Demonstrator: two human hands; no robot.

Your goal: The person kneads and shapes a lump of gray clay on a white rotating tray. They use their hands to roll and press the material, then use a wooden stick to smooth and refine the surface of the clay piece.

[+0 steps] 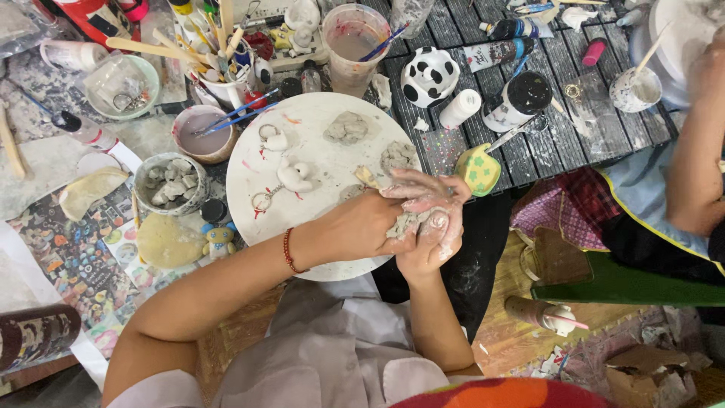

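head view: the left hand [370, 225] and the right hand [430, 219] meet over the near right edge of a round white board [302, 151]. pressed between them is a lump of grey clay [404, 224]; the left fingers curl closed around its left side, and the right fingers [423, 185], smeared with pale clay, fold over its top and right side, so both hands are closed on the same lump. a red bead bracelet [288, 250] sits on the left wrist.

just beyond the fingertips, on the board, lie two more rough clay pieces [347, 127] and [398, 156], apart from each other. further left of the fingers on the board rest a small white figurine [294, 177] and metal key rings [265, 200]. just right of the right fingers, off the board's edge, sits a small green and yellow painted piece [477, 169]. well left of the hands a bowl of grey clay chunks [171, 183] stands beside the board, with a cup holding brushes [200, 134] beyond it. far beyond the fingers stands a black and white spotted ceramic figure [429, 75]. at the right edge another person's arm [691, 174] reaches over the dark slatted table [574, 113].
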